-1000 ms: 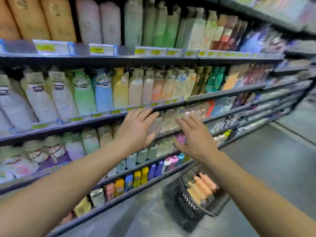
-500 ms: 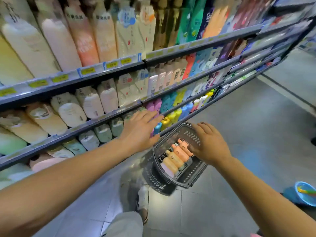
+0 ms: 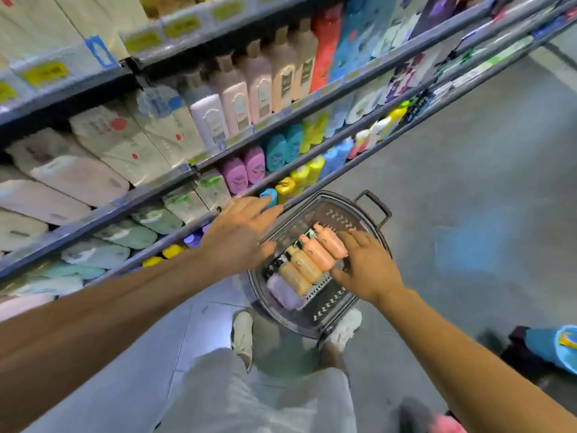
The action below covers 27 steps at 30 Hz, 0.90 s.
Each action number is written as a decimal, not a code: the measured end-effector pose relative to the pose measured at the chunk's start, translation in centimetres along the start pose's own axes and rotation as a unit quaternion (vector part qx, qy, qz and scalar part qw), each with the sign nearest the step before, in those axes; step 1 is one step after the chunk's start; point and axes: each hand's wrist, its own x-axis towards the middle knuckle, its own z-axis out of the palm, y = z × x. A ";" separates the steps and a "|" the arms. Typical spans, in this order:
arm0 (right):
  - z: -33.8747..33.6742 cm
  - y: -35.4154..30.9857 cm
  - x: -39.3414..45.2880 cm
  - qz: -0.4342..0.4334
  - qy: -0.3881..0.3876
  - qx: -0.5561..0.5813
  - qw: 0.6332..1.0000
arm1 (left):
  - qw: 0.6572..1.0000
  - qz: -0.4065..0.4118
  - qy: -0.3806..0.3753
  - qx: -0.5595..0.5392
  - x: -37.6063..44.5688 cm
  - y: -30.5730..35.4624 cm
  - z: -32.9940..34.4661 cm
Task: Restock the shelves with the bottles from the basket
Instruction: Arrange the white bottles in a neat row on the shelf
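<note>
Grey shop floor (image 3: 468, 170), aisle view looking down. Nearest: person's light trousers (image 3: 249, 398) and two pale shoes (image 3: 243, 335) either side of the basket's near end. Dark plastic basket (image 3: 337, 304) sits on the floor just in front of the feet, handle (image 3: 374, 204) folded out at the far end. Inside: row of peach/orange bottles (image 3: 315, 254) lying side by side, one pale lilac bottle (image 3: 282, 292) at the near end. Right hand (image 3: 368, 267) down in the basket, fingers on the far-right peach bottle; grasp looks partial, can't tell if it's closed round it. Left hand (image 3: 240, 235) spread flat, fingers straight, holding nothing, over the basket's left rim near the lowest shelf edge. Beyond: shelves (image 3: 312, 98) stocked with pastel bottles, yellow price tags (image 3: 43, 73) on the rails. Blue object (image 3: 552, 345) on the floor at far right.
</note>
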 end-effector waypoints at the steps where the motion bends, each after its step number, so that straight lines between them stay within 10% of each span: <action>1: 0.3 1.5 1.0 -0.010 -0.009 0.002 1.000 | 1.000 -0.017 -0.009 -0.005 1.2 0.5 0.8; 27: 26.8 18.2 21.3 -0.086 -0.301 0.034 0.949 | 0.863 -0.442 -0.069 -0.237 8.2 2.9 39.9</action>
